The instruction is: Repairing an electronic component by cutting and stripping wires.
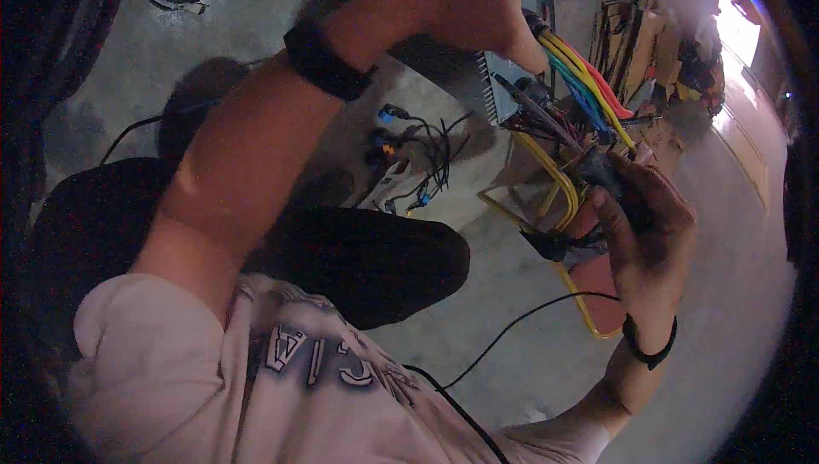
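My left hand (499, 16) is closed around the upper part of a finned grey metal box (497, 93). Its thumb lies by a black cable end from which thick yellow, red, green and blue wires (589, 72) run down to the right. My right hand (648, 217) pinches a dark, connector-like piece (602, 171) at the lower end of these wires; the fingers partly hide it. Between the hands, a slim dark rod or cable (546, 114) slants from the box toward the right fingertips. Thinner wires crowd behind it.
A yellow metal frame (559, 178) with a reddish panel (597, 293) stands below the box. Loose black cables with blue and orange connectors (418, 153) lie on the concrete floor. Flattened cardboard (636, 46) leans at the far right. A black cord (512, 327) crosses before me.
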